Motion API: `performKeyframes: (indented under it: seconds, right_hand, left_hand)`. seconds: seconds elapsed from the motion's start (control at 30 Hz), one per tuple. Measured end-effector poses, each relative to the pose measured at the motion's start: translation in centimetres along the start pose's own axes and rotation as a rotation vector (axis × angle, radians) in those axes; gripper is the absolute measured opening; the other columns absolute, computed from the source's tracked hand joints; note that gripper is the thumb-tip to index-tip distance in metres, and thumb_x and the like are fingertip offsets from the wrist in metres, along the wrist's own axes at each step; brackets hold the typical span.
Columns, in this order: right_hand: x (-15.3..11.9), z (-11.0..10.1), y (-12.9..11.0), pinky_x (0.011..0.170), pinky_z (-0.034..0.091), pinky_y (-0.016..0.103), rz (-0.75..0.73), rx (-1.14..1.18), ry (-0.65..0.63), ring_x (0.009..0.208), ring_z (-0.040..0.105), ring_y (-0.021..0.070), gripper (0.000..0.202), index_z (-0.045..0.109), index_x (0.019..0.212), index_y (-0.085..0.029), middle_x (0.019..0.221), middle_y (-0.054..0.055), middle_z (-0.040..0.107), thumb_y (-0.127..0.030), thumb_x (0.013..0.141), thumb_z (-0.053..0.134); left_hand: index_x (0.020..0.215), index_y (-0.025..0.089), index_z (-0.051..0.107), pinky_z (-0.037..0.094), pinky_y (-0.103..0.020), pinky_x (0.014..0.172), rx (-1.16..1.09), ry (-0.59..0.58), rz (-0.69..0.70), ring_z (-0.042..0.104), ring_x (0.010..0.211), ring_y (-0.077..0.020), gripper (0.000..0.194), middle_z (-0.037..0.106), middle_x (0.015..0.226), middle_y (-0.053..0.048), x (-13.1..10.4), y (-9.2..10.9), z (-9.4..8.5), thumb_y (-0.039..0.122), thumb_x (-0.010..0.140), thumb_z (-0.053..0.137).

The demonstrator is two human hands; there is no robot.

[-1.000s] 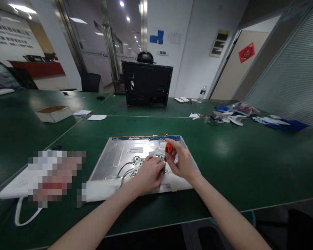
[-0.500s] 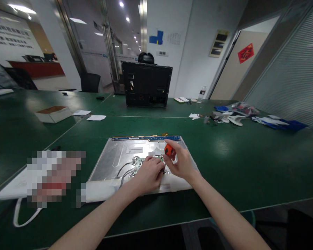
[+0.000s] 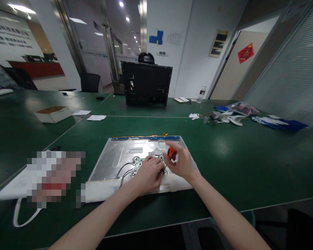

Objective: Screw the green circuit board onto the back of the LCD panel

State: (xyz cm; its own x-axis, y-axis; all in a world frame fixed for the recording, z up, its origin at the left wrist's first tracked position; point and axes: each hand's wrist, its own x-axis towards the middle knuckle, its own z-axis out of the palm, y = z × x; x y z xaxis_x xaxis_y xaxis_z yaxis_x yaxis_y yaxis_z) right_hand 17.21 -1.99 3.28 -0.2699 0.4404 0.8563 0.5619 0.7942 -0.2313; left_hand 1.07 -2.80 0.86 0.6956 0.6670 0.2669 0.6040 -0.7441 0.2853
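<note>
Green table before white wall bears 1 flat silver panel; right hand grips orange-and-black screwdriver; left hand's grip, cannot tell.

Lit dimly overall, brightest at ceiling lights, upper left. Reflects soft glare off the tabletop; falls into shade along the bottom edge. Stretches and leans toward the corners. Masked by coarse pixelation, lower left.

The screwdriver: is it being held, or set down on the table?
Held: the screwdriver is in the right hand, orange end showing.
</note>
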Motion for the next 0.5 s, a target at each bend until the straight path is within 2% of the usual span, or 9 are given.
performKeyframes:
  seconds: [0.17,0.37,0.5]
  right_hand:
    - [0.1,-0.3,-0.1,0.049,0.04,0.022,-0.012,0.007,-0.023,0.051,0.047,0.0094,0.049,0.039,0.127,-0.025,0.071,-0.004,0.055,-0.021,0.082,0.057]
    - [0.3,-1.1,-0.4,0.062,0.048,0.031,0.001,0.124,-0.088,0.072,0.055,0.0157,0.053,0.032,0.137,-0.022,0.095,0.007,0.058,-0.017,0.085,0.042]
    - [0.3,-0.7,-0.3,0.054,0.044,0.026,0.035,0.124,-0.063,0.062,0.05,0.012,0.051,0.035,0.134,-0.024,0.087,0.003,0.055,-0.014,0.085,0.046]
  left_hand:
    - [0.093,0.02,0.058,0.034,-0.041,0.092,-0.01,0.003,0.001,0.055,0.094,-0.0234,0.018,0.062,0.096,-0.006,0.0,0.1,-0.2,0.015,0.079,0.049]
    - [0.092,0.02,0.058,0.034,-0.041,0.092,0.0,-0.016,-0.005,0.055,0.091,-0.0227,0.018,0.061,0.092,-0.006,0.1,0.2,-0.4,0.013,0.078,0.048]
    - [0.09,0.019,0.057,0.035,-0.041,0.091,0.0,-0.024,0.004,0.055,0.093,-0.0231,0.015,0.061,0.094,-0.006,0.1,0.2,-0.3,0.014,0.078,0.05]
